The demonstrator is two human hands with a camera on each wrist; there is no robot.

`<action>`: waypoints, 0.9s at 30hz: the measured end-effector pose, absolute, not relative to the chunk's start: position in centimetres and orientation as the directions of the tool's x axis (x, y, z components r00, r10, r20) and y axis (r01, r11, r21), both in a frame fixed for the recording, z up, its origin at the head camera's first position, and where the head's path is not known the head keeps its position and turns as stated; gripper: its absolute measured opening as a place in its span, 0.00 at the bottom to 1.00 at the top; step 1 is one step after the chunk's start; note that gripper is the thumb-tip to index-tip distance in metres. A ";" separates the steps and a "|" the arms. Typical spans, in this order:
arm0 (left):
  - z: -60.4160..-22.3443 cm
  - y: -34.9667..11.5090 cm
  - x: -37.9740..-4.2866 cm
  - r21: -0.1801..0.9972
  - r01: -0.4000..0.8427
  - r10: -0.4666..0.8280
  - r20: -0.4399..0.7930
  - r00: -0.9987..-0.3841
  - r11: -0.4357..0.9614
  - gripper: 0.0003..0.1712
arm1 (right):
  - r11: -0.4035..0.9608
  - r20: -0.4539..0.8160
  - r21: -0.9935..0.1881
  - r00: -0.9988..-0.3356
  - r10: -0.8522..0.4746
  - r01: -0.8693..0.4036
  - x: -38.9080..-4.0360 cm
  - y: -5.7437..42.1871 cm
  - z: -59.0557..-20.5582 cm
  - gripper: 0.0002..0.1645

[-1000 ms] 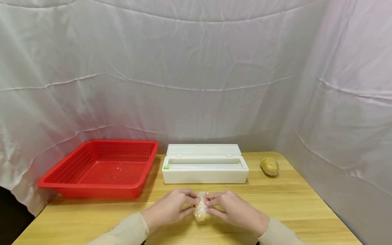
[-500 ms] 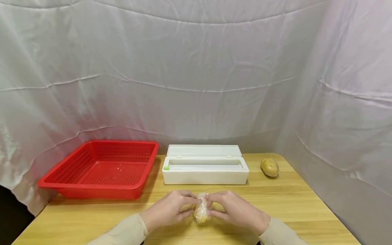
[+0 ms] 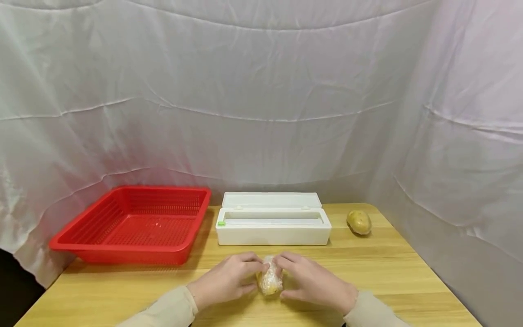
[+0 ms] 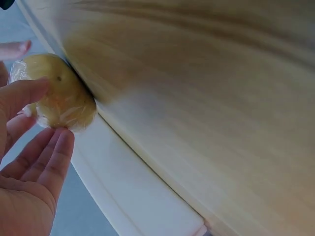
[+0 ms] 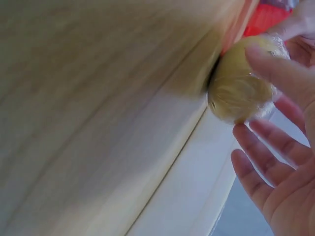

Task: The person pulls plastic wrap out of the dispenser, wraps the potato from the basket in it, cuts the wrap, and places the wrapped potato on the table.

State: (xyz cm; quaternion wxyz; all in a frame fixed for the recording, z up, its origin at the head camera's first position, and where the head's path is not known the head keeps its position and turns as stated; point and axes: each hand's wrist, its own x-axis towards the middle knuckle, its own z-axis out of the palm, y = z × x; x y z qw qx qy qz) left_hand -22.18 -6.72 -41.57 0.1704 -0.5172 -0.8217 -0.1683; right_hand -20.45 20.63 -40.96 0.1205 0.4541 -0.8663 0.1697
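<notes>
A potato wrapped in clear cling film (image 3: 270,284) rests on the table between my two hands. My left hand (image 3: 228,279) holds it from the left, with the index finger on the wrapped top. In the left wrist view, the thumb lies across the potato (image 4: 71,101) and the fingertips meet its side. My right hand (image 3: 316,282) is on the other side, its index finger touching the film near the top and its thumb spread away. Looser fingers of this hand show beside the potato (image 5: 238,96) in the right wrist view.
Behind the hands stands a white cling film dispenser (image 3: 273,236), lid raised, with a green slider (image 3: 221,223). A red plastic basket (image 3: 126,249) is at the left. Another potato (image 3: 359,222), seemingly film-wrapped, lies at the far right. Pale cloth (image 3: 261,91) hangs behind the wooden table (image 3: 400,281).
My right thumb has moved off the wrapped potato and the right fingers have loosened. The left hand stays almost where it was. The film sits a little differently on top.
</notes>
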 end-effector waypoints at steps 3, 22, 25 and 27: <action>-41.7 -6.5 -22.4 0.130 0.909 0.786 0.463 -0.410 0.397 0.26 | 0.510 0.402 -0.192 -0.541 -0.738 -0.838 -20.8 20.6 -41.2 0.28; -41.9 -5.9 -23.2 0.406 0.795 0.730 0.344 -0.590 0.451 0.32 | 0.458 0.330 -0.486 -0.641 -0.693 -0.745 -21.9 21.5 -41.5 0.14; -41.5 -5.9 -23.4 0.586 0.689 0.705 0.262 -0.659 0.427 0.32 | 0.479 0.261 -0.584 -0.711 -0.653 -0.655 -22.1 21.7 -40.9 0.12; -41.2 -5.8 -23.6 0.680 0.616 0.695 0.214 -0.686 0.398 0.28 | 0.479 0.226 -0.644 -0.746 -0.627 -0.597 -22.2 21.8 -40.5 0.12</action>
